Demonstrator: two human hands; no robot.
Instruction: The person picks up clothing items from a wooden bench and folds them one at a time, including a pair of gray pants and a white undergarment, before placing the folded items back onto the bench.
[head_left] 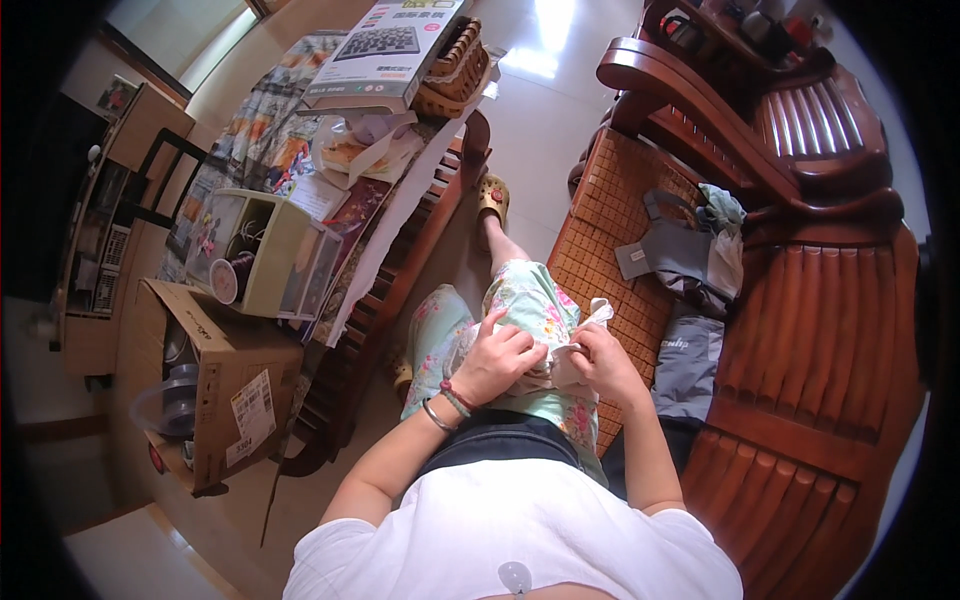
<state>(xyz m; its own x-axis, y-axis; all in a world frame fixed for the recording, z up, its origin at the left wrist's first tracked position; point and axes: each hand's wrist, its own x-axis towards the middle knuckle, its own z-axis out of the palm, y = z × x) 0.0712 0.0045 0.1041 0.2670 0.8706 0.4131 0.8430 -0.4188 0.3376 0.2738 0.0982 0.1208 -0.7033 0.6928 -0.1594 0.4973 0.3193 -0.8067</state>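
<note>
On my lap lies a thin, crumpled white thing that looks like a plastic bag point(600, 311). My right hand point(602, 362) pinches its gathered edge, and a white tip sticks up above the fingers. Curled over the other side of the bag is my left hand point(492, 362), with a bracelet and bangle at the wrist. The fingers of that hand partly cover what they grip. Beneath both hands are pale green floral trousers point(520, 290). Whether anything lies inside the bag cannot be made out.
At left, a low table holds a boxed game point(385, 60), a woven basket point(452, 75) and a cream storage box point(262, 250). An open cardboard box point(235, 385) stands nearer. To my right, grey bags point(685, 255) lie on the wooden sofa's woven mat point(600, 240).
</note>
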